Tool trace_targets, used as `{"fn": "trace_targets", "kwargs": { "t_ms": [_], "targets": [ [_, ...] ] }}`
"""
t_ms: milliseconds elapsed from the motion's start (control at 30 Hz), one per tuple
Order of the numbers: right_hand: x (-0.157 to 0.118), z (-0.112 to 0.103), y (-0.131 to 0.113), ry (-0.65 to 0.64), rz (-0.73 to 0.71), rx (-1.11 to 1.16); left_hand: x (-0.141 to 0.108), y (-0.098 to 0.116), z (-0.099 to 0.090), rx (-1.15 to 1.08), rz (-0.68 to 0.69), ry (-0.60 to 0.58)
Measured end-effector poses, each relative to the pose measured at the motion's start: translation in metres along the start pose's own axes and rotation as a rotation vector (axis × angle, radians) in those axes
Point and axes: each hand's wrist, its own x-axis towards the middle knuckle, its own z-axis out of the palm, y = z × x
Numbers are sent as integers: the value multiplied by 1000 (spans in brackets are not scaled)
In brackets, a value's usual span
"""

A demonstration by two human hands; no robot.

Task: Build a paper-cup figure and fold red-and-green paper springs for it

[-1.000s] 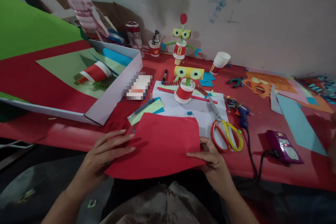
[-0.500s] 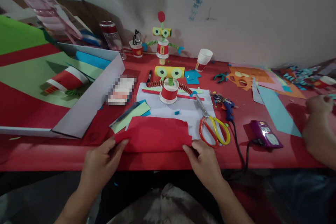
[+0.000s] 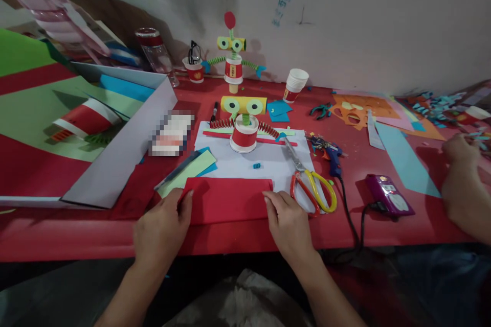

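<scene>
Between my hands lies a folded sheet of red paper (image 3: pixel 230 201) near the table's front edge. My left hand (image 3: pixel 164 225) pinches its left end, and my right hand (image 3: pixel 289 222) pinches its right end, thumbs toward each other. Just beyond, a paper-cup figure (image 3: pixel 244 135) with a yellow tube head and round eyes stands on a white sheet (image 3: pixel 224 163). Scissors (image 3: pixel 307 179) with red and yellow handles lie right of the red paper. Green and blue paper strips (image 3: pixel 192 171) are on its left. A small folded blue strip (image 3: pixel 257 166) rests on the white sheet.
A white box (image 3: pixel 126 143) holding another cup figure (image 3: pixel 88 118) stands at left. A finished-looking cup figure (image 3: pixel 233 69) and stacked paper cups (image 3: pixel 296 84) are at the back. Rightward are a glue gun (image 3: pixel 333 158), a purple corded device (image 3: pixel 389 195) and another person's hand (image 3: pixel 462 150).
The red paper's far edge has come nearer and the sheet now looks narrower and straighter. My hands have moved slightly closer together, still gripping its ends. The view has shifted a little.
</scene>
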Motion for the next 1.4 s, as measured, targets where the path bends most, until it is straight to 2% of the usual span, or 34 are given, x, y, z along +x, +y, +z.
{"fn": "trace_targets", "kwargs": {
  "t_ms": [100,367,467,533,633,700,733,800,867,933,1033,1133,1200,1300,1400],
  "targets": [
    [0,1,-1,-3,4,-18,1,2,-2,28,-14,-6],
    [-3,6,0,38,-45,-104,4,12,-12,80,-73,-111],
    [-2,6,0,21,-40,-131,3,14,-10,72,-121,-101],
    [-2,6,-1,21,-53,-168,2,12,-6,51,-114,-39],
    [-1,5,-4,52,-95,-297,1,8,1,29,4,176],
    [1,5,-5,85,-154,-414,-1,10,6,11,174,281],
    [1,6,-6,101,-203,-459,-3,13,9,-10,278,289],
    [3,9,-5,119,-311,-508,-8,24,14,-89,496,228],
    [3,13,-3,124,-382,-511,-14,38,18,-167,618,157],
    [2,17,-2,101,-420,-471,-20,50,19,-220,619,122],
    [-2,20,-6,-31,-485,-321,-26,57,16,-256,573,55],
    [-5,16,-13,-151,-436,-235,-27,55,12,-261,584,-6],
    [-7,12,-13,-188,-377,-242,-27,52,12,-248,581,9],
    [-9,5,-7,-240,-332,-271,-30,49,15,-216,543,95],
    [-13,3,-1,-216,-258,-309,-32,49,17,-203,538,132]
  ]
}}
